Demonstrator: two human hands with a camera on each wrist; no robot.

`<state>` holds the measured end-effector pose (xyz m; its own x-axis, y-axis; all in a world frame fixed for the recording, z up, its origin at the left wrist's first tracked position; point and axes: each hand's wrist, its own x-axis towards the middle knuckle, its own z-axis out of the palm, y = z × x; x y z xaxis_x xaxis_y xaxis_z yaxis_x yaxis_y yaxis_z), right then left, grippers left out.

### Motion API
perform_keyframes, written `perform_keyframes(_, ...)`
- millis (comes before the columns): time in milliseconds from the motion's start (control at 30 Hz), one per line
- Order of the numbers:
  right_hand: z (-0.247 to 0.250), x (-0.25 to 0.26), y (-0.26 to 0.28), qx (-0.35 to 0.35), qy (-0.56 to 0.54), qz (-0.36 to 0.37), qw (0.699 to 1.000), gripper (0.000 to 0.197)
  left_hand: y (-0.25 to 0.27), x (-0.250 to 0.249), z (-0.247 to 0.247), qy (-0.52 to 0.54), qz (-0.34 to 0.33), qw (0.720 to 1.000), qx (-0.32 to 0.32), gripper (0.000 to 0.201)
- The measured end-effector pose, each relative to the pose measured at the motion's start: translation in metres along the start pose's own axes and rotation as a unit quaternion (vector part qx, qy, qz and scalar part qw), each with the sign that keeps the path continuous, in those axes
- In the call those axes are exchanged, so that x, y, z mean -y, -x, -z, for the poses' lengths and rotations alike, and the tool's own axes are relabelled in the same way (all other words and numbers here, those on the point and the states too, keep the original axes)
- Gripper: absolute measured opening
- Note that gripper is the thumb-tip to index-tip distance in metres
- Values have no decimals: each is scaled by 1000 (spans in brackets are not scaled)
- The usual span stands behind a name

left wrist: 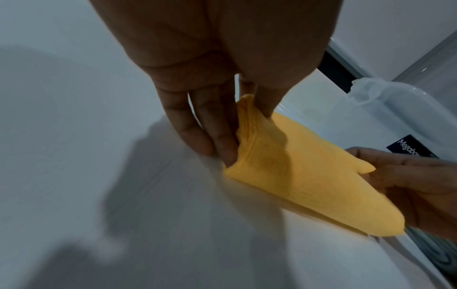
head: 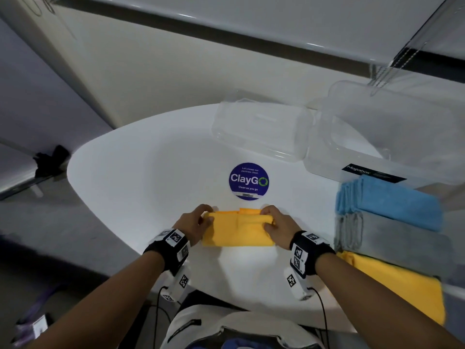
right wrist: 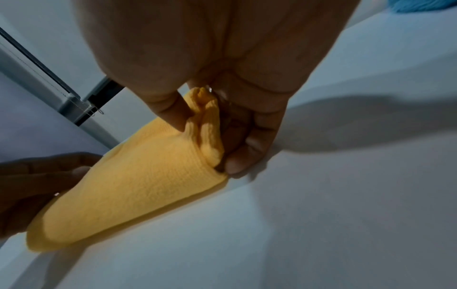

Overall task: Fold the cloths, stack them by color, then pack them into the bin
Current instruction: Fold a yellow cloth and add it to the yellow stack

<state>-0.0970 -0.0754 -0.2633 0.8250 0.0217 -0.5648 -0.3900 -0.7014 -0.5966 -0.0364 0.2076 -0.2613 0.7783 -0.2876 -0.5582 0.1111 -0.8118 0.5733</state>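
Folding is the step in hand here, and it looks pretty far along for this one piece. Biggest thing first: the white tabletop (head: 141, 172) with its curved left edge carries everything. At its far right edge sit two clear plastic pieces, a big bin (head: 392, 137) with a black label and, just to its left, what I'd guess is the lid (head: 259, 129), though I can't tell for sure. Along the right edge, running from the bin toward the near edge, there's a blue stack (head: 392, 200), then a gray stack (head: 395, 238), then a yellow stack (head: 402, 285), each touching the next. A round blue sticker (head: 248, 180) sits mid-table.

Near the middle of the near edge lies the yellow cloth (head: 236, 230), already folded down to a small rectangle with its far edge lifted and doubled over. The left hand (head: 192, 224) pinches the cloth's left far corner, thumb on one side and fingers (left wrist: 217, 136) curled on the other. The right hand (head: 276, 226) does the same on the right far corner, thumb pressing into the bunched folds and fingers (right wrist: 249, 144) curled under them.

My read: the next move is bringing that lifted edge toward the near edge and laying it flat, keeping both corners level so the layers don't slide. After that it should go on the yellow stack at the near right, and nothing's in the bin yet as far as I can see.
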Motion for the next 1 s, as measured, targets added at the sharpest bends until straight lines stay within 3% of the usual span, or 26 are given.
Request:
perform_keyframes(167, -5, -2, 1, -26, 6, 42, 999, 41, -6, -5, -4, -70, -15, 997, -13, 29)
perform_keyframes(267, -6, 2, 0, -39, 107, 31, 993, 40, -6, -10, -4, -119, -48, 991, -19, 32)
perform_keyframes(367, -5, 10, -4, -48, 219, 99, 970, 53, -6, -19, -5, -208, -81, 974, -44, 34)
perform_keyframes(467, -4, 23, -11, -14, 247, 140, 959, 63, -8, -28, -12, -243, -121, 962, -33, 38)
perform_keyframes(833, -9, 47, -30, 51, 246, 124, 960, 45, -21, -38, -18, -279, -121, 952, 24, 40)
perform_keyframes(900, -11, 49, -25, 12, 270, 129, 954, 50, -20, -39, -17, -280, -123, 952, 18, 40)
perform_keyframes(1000, -22, 50, -6, -79, 301, 193, 931, 59, -22, -40, -19, -274, -120, 954, 9, 41)
